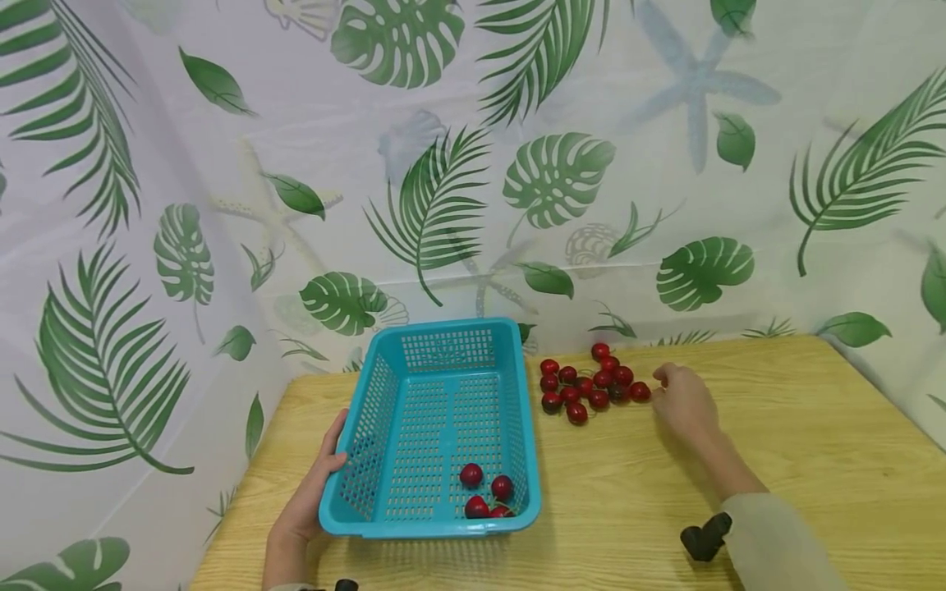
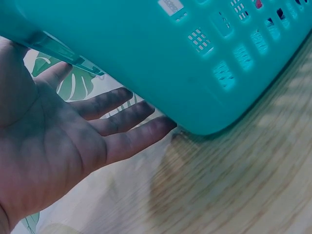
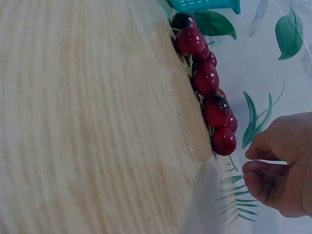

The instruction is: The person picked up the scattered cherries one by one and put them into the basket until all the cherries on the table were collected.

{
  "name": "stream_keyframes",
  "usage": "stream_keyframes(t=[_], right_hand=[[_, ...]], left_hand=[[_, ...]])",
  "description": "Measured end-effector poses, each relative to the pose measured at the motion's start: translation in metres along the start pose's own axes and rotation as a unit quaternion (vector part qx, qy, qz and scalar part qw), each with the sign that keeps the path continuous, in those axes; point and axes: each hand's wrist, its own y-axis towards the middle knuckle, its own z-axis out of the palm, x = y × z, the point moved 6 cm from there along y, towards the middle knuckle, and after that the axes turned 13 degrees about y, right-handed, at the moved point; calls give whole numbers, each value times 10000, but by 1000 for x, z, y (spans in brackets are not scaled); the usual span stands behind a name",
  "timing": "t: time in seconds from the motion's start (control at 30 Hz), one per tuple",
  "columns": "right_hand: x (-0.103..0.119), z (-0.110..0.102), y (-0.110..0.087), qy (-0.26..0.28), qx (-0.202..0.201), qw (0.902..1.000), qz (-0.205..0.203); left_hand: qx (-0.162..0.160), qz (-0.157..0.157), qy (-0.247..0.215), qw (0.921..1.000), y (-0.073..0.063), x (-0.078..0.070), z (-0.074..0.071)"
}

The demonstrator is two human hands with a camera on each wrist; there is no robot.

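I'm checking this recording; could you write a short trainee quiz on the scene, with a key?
1. Multiple choice: which hand touches the basket? A) both B) left only C) right only
2. Fill in: in the head view, the cherries on the table lie to the basket's ___.
3. True or false: most cherries are inside the basket.

Key: 1. B, the left hand. 2. Right, beside the right hand. 3. False.

High head view facing forward-down, low close wrist views, basket (image 1: 447, 442) shared
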Motion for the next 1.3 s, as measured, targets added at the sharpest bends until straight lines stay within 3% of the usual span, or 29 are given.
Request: stream_keyframes(t=[0.1,0.23,0.37,0.57,0.7,0.9,1.1,1.3], right_hand=[[-8,0,3,-179,311,9991,216],[-18,1,6,-366,775,9949,535],[-26,4,10,-459,986,9921,622],[-32,9,16,-587,790,9947,289],[-33,12,15,-657,748,9950,39],[-26,13,10,-1037,631,9919,-366],[-18,17,12,-1369,934,9846,-552],[-22,16,10,-1476,1053,9823,-469]], left_hand=[[11,-8,0,10000,2,0,1],[13,242,94,9997,8,-3,3],[-13,332,127,9994,9,-4,3],[-38,221,44,9997,7,-4,2],[-18,447,258,9987,10,-7,3],[-30,437,237,9988,11,-7,3],[-25,388,192,9991,9,-5,1],[-13,-28,-215,9998,0,4,0]])
